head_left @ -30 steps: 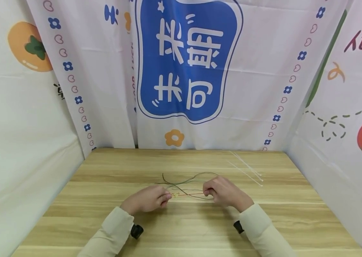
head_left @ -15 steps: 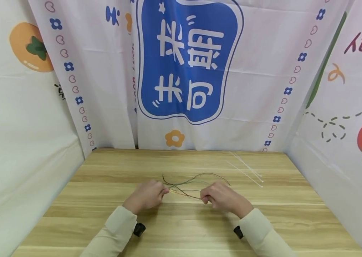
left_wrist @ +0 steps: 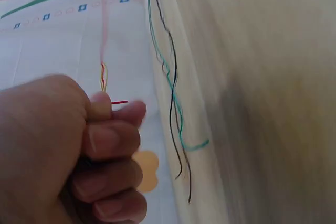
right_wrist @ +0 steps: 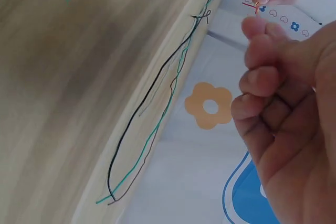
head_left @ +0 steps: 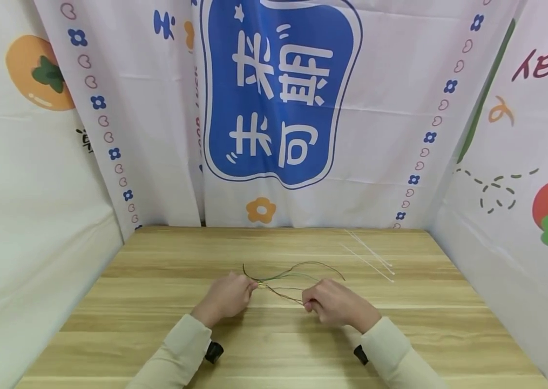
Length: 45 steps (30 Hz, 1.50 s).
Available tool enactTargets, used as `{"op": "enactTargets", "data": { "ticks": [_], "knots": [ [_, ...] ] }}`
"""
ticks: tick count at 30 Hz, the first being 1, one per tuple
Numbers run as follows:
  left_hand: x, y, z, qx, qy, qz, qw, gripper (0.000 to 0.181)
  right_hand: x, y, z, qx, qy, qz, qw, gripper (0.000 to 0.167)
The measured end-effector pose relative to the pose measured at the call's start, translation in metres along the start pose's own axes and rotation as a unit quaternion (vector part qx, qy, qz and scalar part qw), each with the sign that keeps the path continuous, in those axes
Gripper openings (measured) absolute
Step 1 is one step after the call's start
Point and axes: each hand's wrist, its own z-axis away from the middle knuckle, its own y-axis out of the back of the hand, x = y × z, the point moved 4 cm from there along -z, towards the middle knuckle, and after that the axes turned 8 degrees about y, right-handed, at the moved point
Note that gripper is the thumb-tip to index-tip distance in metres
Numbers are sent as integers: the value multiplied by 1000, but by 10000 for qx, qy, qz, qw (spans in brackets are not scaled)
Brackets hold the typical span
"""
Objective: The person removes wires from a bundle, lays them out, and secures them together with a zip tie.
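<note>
A thin red wire with a twisted yellow loop [left_wrist: 104, 77] is stretched between the two hands. My left hand [head_left: 227, 297] pinches it between thumb and curled fingers at the yellow end; a short red tip [left_wrist: 121, 102] sticks out beside the thumb. My right hand [head_left: 339, 307] grips the other end, fingers curled, and hides that end. Behind them on the table lie loose wires: a black wire [left_wrist: 174, 103], a green wire [right_wrist: 137, 163] and a brown wire [right_wrist: 173, 85], which cross one another. In the head view the left hand overlaps part of the bundle.
Several white cable ties [head_left: 368, 253] lie toward the back right of the wooden table [head_left: 278, 351]. Printed white cloth [head_left: 376, 162] hangs behind the table and along both sides.
My left hand has shifted slightly away from me, toward the loose wires, still pinching the yellow end. The right hand has come slightly nearer to me, so the held wire now slants.
</note>
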Motion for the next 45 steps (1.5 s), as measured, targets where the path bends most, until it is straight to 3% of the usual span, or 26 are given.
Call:
{"op": "enactTargets", "data": {
  "ticks": [4,8,11,14,17,23,31,38,45],
  "knots": [
    [9,-6,0,-213,-346,140,9991,51,2,-5,-2,-17,-72,15,10000,28],
    [16,-8,0,143,-429,-269,9986,55,0,-8,-5,-17,75,71,9999,20],
    [17,-8,-1,346,-307,-480,9978,53,-4,-8,-5,33,360,0,9993,18],
    [11,-8,-3,274,-66,-515,9983,45,-6,-6,-2,43,525,-55,9986,21],
    [0,-5,-3,59,136,-351,9993,34,-2,-2,3,76,346,-28,9994,25],
    [-11,7,2,-473,-196,123,9986,48,18,8,17,130,-282,170,9994,26],
    [-52,26,12,-560,-132,372,9976,44,53,23,54,402,-1008,572,9924,31],
    [-45,23,12,-654,-434,743,9941,42,50,22,46,465,-621,493,9958,30],
    [-40,20,12,-649,-48,835,9944,41,40,20,36,295,-543,274,9977,29]
  ]
}}
